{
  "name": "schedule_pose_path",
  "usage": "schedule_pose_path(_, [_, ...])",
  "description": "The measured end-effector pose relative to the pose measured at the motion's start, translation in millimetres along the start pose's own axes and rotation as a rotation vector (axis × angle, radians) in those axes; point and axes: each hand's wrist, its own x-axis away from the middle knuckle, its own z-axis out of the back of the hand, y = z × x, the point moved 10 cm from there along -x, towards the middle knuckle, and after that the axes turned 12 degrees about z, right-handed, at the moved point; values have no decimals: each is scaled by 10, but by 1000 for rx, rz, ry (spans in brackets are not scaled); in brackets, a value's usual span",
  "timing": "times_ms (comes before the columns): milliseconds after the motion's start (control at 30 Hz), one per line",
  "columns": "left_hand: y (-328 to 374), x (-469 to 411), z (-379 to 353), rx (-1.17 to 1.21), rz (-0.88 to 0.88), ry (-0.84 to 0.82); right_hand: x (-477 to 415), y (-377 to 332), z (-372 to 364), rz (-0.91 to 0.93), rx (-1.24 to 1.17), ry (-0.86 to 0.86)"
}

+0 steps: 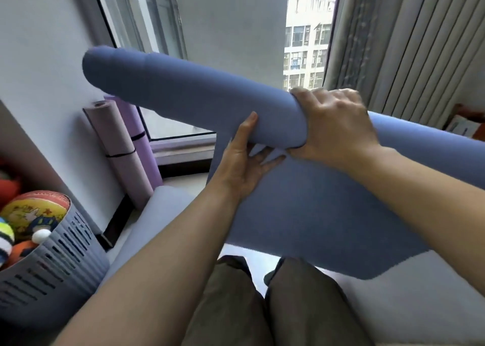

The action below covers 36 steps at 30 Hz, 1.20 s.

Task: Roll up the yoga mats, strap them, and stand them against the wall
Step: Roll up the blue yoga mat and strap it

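A pink mat [118, 149] and a purple mat [143, 146] stand strapped against the wall [47, 57]. You hold the half-rolled blue mat [196, 101] aloft, your left hand [244, 162] pressing it with straight fingers and your right hand [338, 128] wrapped round the roll. Its tail is loose and unstrapped.

The left hand [244, 167] and right hand [338, 128] are uncovered, with short, plain nails. Behind each wrist, the left forearm [162, 261] and right forearm [433, 196] are bare as far as the view shows. Below the hands, loose grey-brown trousers [301, 309] cover both legs, the cloth matte and softly creased.
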Motion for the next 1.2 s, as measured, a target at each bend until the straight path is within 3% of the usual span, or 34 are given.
schedule_pose_path(100, [-214, 182, 275, 15, 21, 65, 133, -212, -270, 45, -31, -63])
schedule_pose_path(300, [-1037, 723, 1064, 79, 242, 335, 769, -740, -1024, 98, -129, -343])
schedule_pose_path(433, [-1273, 1062, 1345, -172, 430, 372, 1068, -1003, -1213, 137, -222, -473])
schedule_pose_path(567, [-1248, 1478, 1455, -714, 759, 259, 1214, -1163, -1261, 218, -194, -557])
schedule_pose_path(633, [-1018, 1556, 1381, -1030, 668, 201, 1261, -1240, -1261, 269, -187, -562])
schedule_pose_path(733, [-447, 1562, 1007, -1415, 95, 233, 1330, -1368, -1280, 349, -171, -579])
schedule_pose_path(800, [-360, 1595, 727, -1864, -188, 236, 1327, -1411, -1270, 397, -154, -572])
schedule_pose_path(867, [-557, 1514, 752, -2282, -144, 248, 1235, -1385, -1158, 422, -129, -504])
schedule_pose_path(900, [-600, 1465, 792, -2377, -104, 286, 1178, -1370, -1081, 431, -116, -468])
schedule_pose_path(967, [-528, 1410, 719, -2375, -163, 379, 1102, -1352, -955, 447, -89, -453])
schedule_pose_path(1067, [-460, 1423, 576, -2346, -243, 389, 1128, -1387, -832, 474, -80, -504])
schedule_pose_path(1200, [-733, 1524, 656, -2369, -28, 237, 1444, -1510, -875, 482, -151, -705])
